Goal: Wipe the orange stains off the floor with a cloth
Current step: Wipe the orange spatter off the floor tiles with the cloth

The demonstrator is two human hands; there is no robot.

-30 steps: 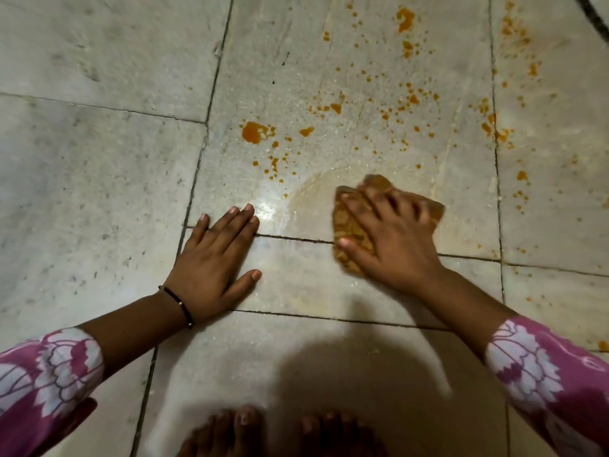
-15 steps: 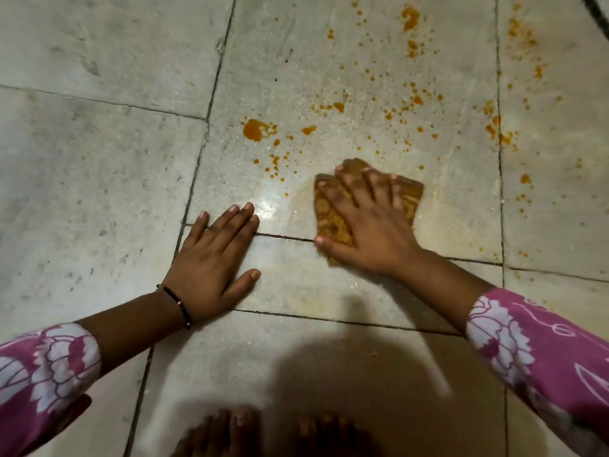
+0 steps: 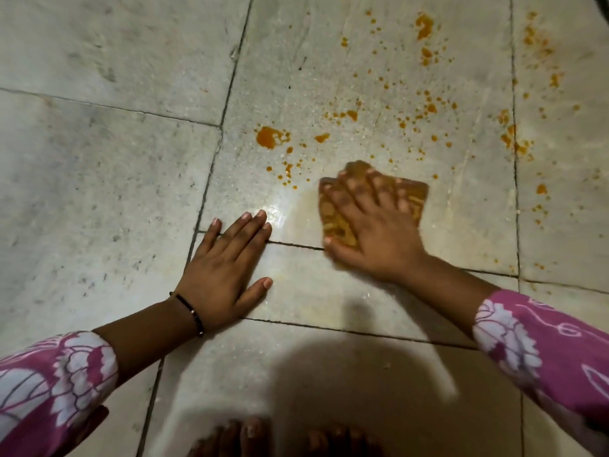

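My right hand (image 3: 372, 225) presses flat on an orange-stained cloth (image 3: 416, 195) on the pale stone floor (image 3: 99, 192), fingers spread over it. Orange stains (image 3: 268, 137) lie just beyond the cloth to the left, and many small splatters (image 3: 425, 107) spread up and to the right, with more drops (image 3: 514, 143) past the tile joint. A wet sheen surrounds the cloth. My left hand (image 3: 224, 275) rests palm-down on the floor to the left of the cloth, fingers apart, holding nothing, a black band on its wrist.
My bare toes (image 3: 250, 437) show at the bottom edge, in my shadow. Dark grout lines (image 3: 227, 94) divide the large tiles. Pink floral sleeves (image 3: 56, 374) cover both forearms. The tiles to the left bear no stains.
My right hand slid the cloth leftward and away from me, then a little back toward the right. The left hand has stayed planted.
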